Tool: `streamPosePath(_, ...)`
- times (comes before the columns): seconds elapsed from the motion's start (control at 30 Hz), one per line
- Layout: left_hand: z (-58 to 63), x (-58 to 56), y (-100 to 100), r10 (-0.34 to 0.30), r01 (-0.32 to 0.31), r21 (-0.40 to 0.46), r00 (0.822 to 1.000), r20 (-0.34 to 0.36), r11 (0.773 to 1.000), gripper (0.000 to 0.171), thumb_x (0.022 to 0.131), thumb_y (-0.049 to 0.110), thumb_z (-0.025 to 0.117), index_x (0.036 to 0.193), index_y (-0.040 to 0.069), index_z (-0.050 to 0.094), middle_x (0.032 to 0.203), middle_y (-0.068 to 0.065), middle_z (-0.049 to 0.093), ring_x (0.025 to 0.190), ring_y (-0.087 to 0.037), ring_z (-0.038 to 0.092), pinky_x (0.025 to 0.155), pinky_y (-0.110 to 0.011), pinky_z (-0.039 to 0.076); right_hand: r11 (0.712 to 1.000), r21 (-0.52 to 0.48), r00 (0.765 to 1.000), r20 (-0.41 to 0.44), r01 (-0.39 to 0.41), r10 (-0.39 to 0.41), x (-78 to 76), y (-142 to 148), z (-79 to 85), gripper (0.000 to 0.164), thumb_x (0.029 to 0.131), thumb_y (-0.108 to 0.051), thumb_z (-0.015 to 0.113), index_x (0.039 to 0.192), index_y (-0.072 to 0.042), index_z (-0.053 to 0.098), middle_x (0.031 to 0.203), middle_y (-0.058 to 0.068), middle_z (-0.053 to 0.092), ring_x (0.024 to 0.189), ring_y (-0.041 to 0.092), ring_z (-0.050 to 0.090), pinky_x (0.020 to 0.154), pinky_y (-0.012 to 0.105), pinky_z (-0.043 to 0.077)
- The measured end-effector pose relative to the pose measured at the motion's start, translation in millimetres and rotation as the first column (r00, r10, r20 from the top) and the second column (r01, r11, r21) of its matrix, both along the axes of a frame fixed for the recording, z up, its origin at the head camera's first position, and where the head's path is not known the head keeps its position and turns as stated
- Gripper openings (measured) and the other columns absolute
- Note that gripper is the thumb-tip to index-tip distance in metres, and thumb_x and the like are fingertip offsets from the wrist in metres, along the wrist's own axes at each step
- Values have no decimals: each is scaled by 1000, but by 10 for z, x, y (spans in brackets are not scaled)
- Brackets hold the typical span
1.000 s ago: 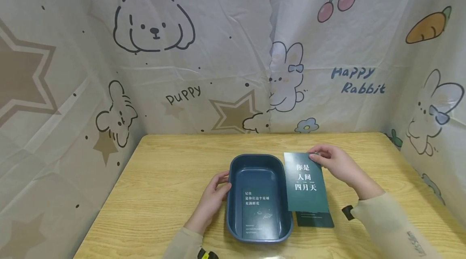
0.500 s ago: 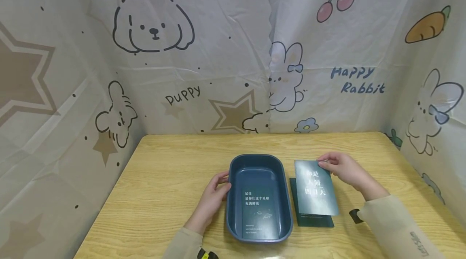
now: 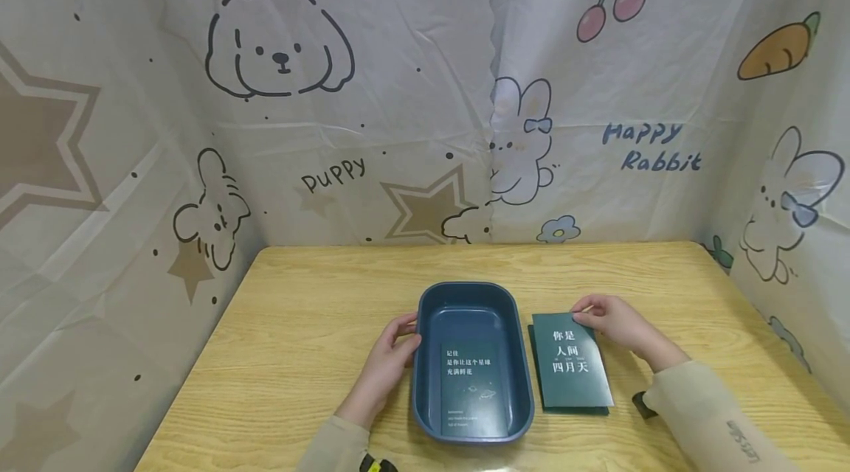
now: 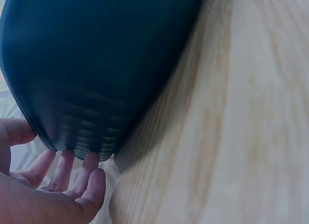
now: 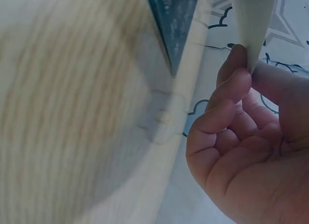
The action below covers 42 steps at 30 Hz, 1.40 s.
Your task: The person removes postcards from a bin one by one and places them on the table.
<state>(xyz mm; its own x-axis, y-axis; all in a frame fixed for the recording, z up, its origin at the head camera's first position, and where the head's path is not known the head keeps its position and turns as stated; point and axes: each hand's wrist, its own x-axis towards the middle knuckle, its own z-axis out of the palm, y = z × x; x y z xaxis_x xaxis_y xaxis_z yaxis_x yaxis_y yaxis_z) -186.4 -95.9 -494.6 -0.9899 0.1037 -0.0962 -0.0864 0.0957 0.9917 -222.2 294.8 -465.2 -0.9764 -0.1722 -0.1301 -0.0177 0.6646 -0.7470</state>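
Observation:
A dark blue rectangular tray [image 3: 465, 324] stands on the table, with a green printed card [image 3: 474, 387] flat inside it. My left hand [image 3: 388, 358] is at the tray's left side; in the left wrist view its fingertips [image 4: 91, 159] touch the outer wall, the thumb at the rim. To the right of the tray, my right hand [image 3: 607, 321] pinches the top edge of another green card [image 3: 571, 346] with white Chinese characters. This card is held over a further green card [image 3: 584, 411], mostly covered. In the right wrist view, thumb and forefinger grip the card's pale side [image 5: 253, 21].
The yellow wood-grain table [image 3: 319, 295] extends to a back edge. Behind and beside it hang cloth sheets [image 3: 299, 125] printed with cartoon animals, stars and lettering.
My right hand has carried the card rightward off the tray's side, then down over the card on the table. The left hand and tray have stayed in place.

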Motion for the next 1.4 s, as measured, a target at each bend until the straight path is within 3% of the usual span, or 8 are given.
streamPosePath(0.5, 25, 11, 0, -4, 4, -13, 1000, -14, 1000, 42, 96, 18, 52, 137, 11, 46, 132, -19, 50, 112, -28, 54, 90, -44, 51, 1000, 23, 1000, 16, -15, 14, -29, -43, -98, 20, 93, -20, 59, 102, -4, 64, 74, 4, 60, 67, 18, 52, 62, 32, 47)
streamPosePath(0.63, 64, 25, -6, -15, 15, -11, 1000, -14, 1000, 43, 97, 17, 51, 138, 9, 45, 132, -21, 49, 111, -30, 54, 89, -44, 51, 999, 47, 1000, -10, -20, 20, -30, -63, -110, 19, 92, -20, 60, 101, -4, 64, 74, 4, 59, 68, 18, 50, 63, 33, 45)
streamPosePath(0.97, 20, 24, -5, -12, 12, 0, 1000, -24, 1000, 42, 96, 17, 52, 137, 10, 46, 132, -20, 49, 110, -28, 56, 88, -43, 52, 989, 147, 992, -117, -29, 46, -43, -86, -154, 12, 89, -17, 63, 93, -7, 66, 85, 5, 64, 78, 18, 53, 73, 40, 46)
streamPosePath(1.4, 27, 25, -6, -18, 18, 9, 1000, -16, 1000, 43, 97, 18, 51, 138, 11, 45, 133, -19, 48, 111, -30, 56, 89, -44, 51, 973, 231, 991, -131, 6, 25, -37, -160, -133, 8, 88, -14, 65, 88, -7, 67, 81, 6, 61, 75, 20, 51, 70, 41, 47)
